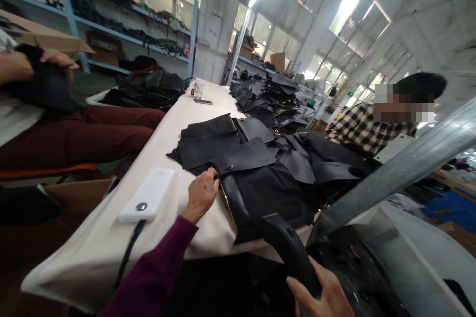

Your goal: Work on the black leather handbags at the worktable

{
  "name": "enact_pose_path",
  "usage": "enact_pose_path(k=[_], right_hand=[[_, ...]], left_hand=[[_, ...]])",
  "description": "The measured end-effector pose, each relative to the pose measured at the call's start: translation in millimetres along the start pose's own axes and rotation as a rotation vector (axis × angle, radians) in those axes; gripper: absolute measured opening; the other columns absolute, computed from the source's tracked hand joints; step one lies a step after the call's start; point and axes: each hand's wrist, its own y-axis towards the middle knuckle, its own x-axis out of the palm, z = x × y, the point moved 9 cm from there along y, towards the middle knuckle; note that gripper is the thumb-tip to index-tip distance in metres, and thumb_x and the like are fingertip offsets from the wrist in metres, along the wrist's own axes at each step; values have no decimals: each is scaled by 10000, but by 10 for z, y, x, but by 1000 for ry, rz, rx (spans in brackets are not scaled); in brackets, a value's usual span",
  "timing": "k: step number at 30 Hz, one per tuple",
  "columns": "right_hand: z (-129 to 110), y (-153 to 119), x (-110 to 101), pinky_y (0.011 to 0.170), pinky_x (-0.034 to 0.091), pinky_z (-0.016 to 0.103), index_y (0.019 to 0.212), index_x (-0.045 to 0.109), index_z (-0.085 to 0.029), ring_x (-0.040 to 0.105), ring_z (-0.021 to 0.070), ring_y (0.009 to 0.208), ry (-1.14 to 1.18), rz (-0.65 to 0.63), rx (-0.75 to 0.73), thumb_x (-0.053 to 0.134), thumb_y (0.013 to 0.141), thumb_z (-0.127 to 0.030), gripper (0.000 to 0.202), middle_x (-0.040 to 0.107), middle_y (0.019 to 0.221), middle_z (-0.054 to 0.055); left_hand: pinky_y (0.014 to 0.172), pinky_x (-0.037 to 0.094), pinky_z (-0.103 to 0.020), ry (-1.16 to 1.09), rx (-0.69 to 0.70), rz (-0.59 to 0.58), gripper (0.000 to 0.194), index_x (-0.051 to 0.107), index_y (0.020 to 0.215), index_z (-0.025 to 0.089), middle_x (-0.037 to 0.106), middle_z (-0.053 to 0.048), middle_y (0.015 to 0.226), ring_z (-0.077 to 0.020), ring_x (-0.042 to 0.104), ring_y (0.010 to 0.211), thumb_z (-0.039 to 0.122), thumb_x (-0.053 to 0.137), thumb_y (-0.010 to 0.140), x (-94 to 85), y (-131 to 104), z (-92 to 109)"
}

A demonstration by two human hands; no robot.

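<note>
Nearest the lens: right hand (322,297), low at the frame's bottom edge, fingers wrapped under a curved black plastic handle (290,247) belonging to a grey metal machine arm (401,168); fingertips hidden, so grip tightness impossible to tell. Just left of that, a maroon knitted sleeve (156,272) leading up to the left hand (201,193), knuckles up, fingers curled and pinching the near left corner of a flat black leather panel (226,156).

Panel itself: matte black, roughly rectangular, smooth-surfaced, with a small round metal stud near the pinched corner; lying flat on top of a loose stack of similar dark cut pieces (297,163), on the long white cloth-covered table (92,257). Below the panel, a darker glossy piece with a thin gold-coloured edge trim (225,203).

Left of the panel, near the left hand: a white rectangular power bank (147,195) with a black cable trailing off the table's edge. Right of the panel, across the table: a person in a black-and-white checked shirt (357,126). Far left of the panel: a seated person in dark red trousers (74,133) handling black material. Beyond the panel, further along the table: a small clear glass (198,90), a dark phone-like slab (203,101), and a taller heap of black leather pieces (267,96). Farthest back: blue metal shelving (111,15).
</note>
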Motion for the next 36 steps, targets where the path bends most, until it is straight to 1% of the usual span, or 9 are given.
enact_pose_path(k=[3, 5, 8, 11, 14, 17, 20, 30, 36], right_hand=[[-66, 44, 10, 676, 483, 268, 834, 632, -178, 574, 190, 667, -100, -26, 4, 548, 706, -531, 385, 592, 688, 62], [-150, 64, 46, 686, 486, 267, 901, 631, -185, 577, 185, 666, -149, -89, 25, 525, 719, -527, 402, 596, 699, 60], [-340, 111, 74, 614, 470, 231, 917, 609, -178, 560, 155, 607, -114, -134, 7, 499, 746, -480, 364, 575, 640, 30], [-533, 201, 141, 517, 422, 188, 866, 571, -157, 535, 118, 545, 53, -164, -65, 488, 765, -395, 272, 554, 608, 2], [-648, 334, 210, 501, 403, 180, 855, 548, -142, 526, 105, 541, 149, -157, -100, 500, 762, -350, 233, 545, 616, -6], [-781, 475, 237, 541, 409, 196, 838, 550, -132, 524, 109, 579, 174, -110, -128, 532, 756, -376, 258, 542, 661, 7], [-951, 599, 287, 537, 407, 202, 829, 544, -134, 521, 106, 561, 230, -114, -147, 548, 761, -394, 269, 543, 652, 6], [-1350, 918, 402, 518, 396, 197, 765, 516, -129, 521, 94, 513, 229, -89, -258, 543, 786, -437, 310, 555, 577, 0], [-1343, 964, 116, 572, 418, 207, 775, 545, -135, 531, 106, 573, 192, 48, -261, 557, 774, -463, 328, 589, 612, 13]], left_hand=[[630, 368, -275, 39, 124, 21, 285, 531, 1141, 146, 531, -97, 948, -212, 540, 803, 204, 471, 868, 116, 135, 52], [674, 388, -271, 29, 176, 47, 228, 594, 1064, 168, 508, -88, 939, -202, 514, 821, 210, 465, 881, 158, 186, 82], [733, 393, -283, -18, 232, 117, 212, 647, 864, 172, 506, -77, 888, -207, 486, 849, 220, 443, 893, 97, 230, 140], [769, 397, -290, -249, 256, 110, 243, 630, 808, 140, 550, -77, 859, -196, 509, 833, 214, 414, 890, 23, 276, 151], [684, 408, -267, -571, 167, 20, 242, 616, 739, 145, 578, -51, 757, -167, 536, 712, 269, 439, 848, 63, 332, 46], [473, 358, -232, -850, -34, -165, 261, 598, 721, 151, 521, -9, 582, -136, 481, 501, 373, 475, 783, 283, 339, -98], [391, 299, -201, -1034, -137, -282, 322, 570, 701, 133, 471, 11, 500, -107, 417, 403, 447, 505, 730, 417, 300, -133], [400, 300, -176, -1243, -117, -333, 376, 491, 595, 123, 458, 7, 482, -76, 391, 405, 479, 539, 703, 390, 299, -97], [384, 287, -182, -1290, -177, -332, 387, 439, 563, 142, 450, 9, 471, -80, 392, 391, 493, 557, 677, 522, 304, -173]])
